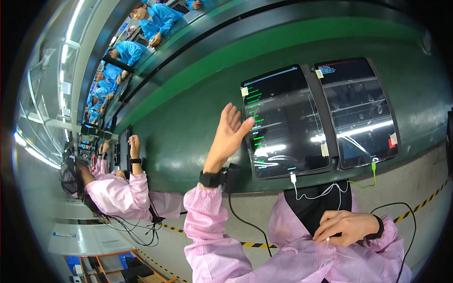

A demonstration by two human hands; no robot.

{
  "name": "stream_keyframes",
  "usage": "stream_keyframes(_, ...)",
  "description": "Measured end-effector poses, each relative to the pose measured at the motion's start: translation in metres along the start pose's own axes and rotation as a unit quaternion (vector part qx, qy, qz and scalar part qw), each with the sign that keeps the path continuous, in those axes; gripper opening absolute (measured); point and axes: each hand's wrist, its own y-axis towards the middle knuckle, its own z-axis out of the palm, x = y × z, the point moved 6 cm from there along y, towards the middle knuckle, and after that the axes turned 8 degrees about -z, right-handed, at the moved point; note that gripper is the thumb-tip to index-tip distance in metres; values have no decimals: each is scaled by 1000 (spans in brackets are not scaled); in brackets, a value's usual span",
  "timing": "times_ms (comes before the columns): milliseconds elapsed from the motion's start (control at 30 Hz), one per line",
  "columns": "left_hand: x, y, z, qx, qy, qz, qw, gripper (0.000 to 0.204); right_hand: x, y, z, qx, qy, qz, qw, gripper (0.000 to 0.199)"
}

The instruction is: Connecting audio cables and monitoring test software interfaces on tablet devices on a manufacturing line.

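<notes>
Green worktop [198, 122], two dark tablets side by side, one hand lifted over them.

Left hand [230, 133] hangs open, fingers spread, holding nothing, its thumb just at the edge of the left tablet [283, 122]; the right tablet [358, 111] lies beside it, glossy glass catching the lamps. Right hand [347, 227] rests at the pink smock, loosely curled on a thin white cable [321, 192]. Another person in pink [118, 193] works at the left, well apart.

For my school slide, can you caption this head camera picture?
Left hand raised open beside the left tablet; right hand rests near white cable.
</notes>
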Motion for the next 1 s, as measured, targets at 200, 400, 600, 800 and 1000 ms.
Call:
stream_keyframes(200,26,-46,20,21,-73,46,996,75,-7,-6,-19,-151,-49,8,987,33)
stream_keyframes(400,16,-27,18,-77,-110,-8,991,60,-3,1,-28,-176,-46,11,983,44)
stream_keyframes(600,12,-8,19,-76,-92,-60,991,52,-7,-7,-27,-168,20,88,982,40)
stream_keyframes(800,13,-14,21,-87,-54,-37,994,53,-2,-12,-32,-215,-27,29,976,39)
stream_keyframes(1000,28,-39,26,-84,-132,-10,988,52,-3,-18,-37,-264,7,74,962,37)
